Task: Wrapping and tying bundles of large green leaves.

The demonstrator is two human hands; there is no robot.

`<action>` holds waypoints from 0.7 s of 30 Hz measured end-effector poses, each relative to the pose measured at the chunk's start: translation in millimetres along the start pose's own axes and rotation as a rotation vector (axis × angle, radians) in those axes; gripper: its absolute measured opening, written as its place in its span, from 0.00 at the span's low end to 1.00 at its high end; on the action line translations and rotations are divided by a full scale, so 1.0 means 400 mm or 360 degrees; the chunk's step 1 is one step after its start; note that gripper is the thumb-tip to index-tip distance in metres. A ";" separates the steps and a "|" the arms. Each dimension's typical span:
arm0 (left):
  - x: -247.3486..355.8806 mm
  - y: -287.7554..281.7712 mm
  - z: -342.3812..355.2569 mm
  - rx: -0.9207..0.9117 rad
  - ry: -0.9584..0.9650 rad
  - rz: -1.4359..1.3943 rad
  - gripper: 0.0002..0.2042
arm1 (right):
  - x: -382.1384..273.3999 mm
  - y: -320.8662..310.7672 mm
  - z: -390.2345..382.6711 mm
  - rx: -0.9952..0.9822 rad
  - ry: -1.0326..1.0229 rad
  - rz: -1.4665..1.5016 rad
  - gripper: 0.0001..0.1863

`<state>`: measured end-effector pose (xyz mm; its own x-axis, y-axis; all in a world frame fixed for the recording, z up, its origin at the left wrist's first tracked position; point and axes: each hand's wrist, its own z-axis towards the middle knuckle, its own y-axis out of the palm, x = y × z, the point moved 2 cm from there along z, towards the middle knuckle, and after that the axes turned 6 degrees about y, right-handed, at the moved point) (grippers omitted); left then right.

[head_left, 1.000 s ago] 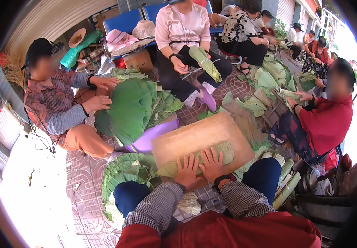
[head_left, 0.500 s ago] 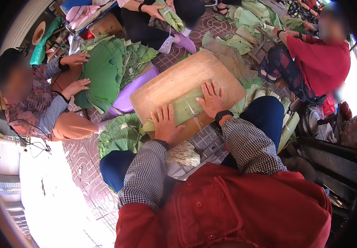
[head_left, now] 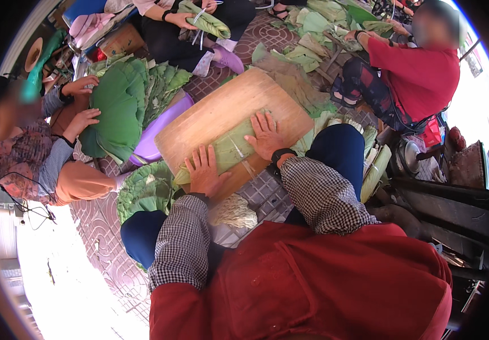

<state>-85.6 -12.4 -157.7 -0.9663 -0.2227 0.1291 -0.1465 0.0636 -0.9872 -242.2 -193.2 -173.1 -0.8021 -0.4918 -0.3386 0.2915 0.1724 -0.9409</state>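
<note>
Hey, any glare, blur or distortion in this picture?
Head view: sunlit ground at lower left is blown out white; head view: red-shirted co-worker's head is blurred, while left hand, right hand and wooden board look fairly clear; head view: dark, curved fisheye border.

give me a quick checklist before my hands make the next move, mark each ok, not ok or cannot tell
1. Left hand flat on the bundle: ok, fingers spread at its left end.
2. Right hand flat on the bundle: ok, fingers spread toward its right end.
3. Bundle well inside the board: not ok, its left end reaches the edge.
4. Board firmly supported: cannot tell, what it rests on is hidden.
5. Other people's hands off the board: ok, the pair at left is at the large leaves.
6. Bundle pressed evenly: cannot tell, hands cover parts of it.
</note>
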 end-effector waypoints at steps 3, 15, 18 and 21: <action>-0.006 -0.036 0.005 -0.0050 0.0033 -0.0053 0.54 | 0.001 -0.049 -0.003 -0.0213 0.0046 0.0068 0.41; -0.067 -0.122 -0.012 0.0108 0.0140 -0.0329 0.37 | -0.009 -0.182 -0.036 0.0210 -0.0348 0.0653 0.30; -0.081 -0.173 0.021 0.0091 0.0042 -0.0773 0.24 | -0.003 -0.239 -0.009 0.0411 -0.0320 0.0799 0.25; -0.133 -0.167 0.050 -0.0312 -0.0128 -0.1298 0.19 | -0.008 -0.230 0.002 0.0415 -0.0257 0.0844 0.24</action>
<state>-20.0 -24.0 -100.4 -0.5246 -0.3404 0.7804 -0.8335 0.0188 -0.5521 -266.1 -208.2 -85.5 -0.4297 -0.5227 -0.7363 0.7638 0.2245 -0.6051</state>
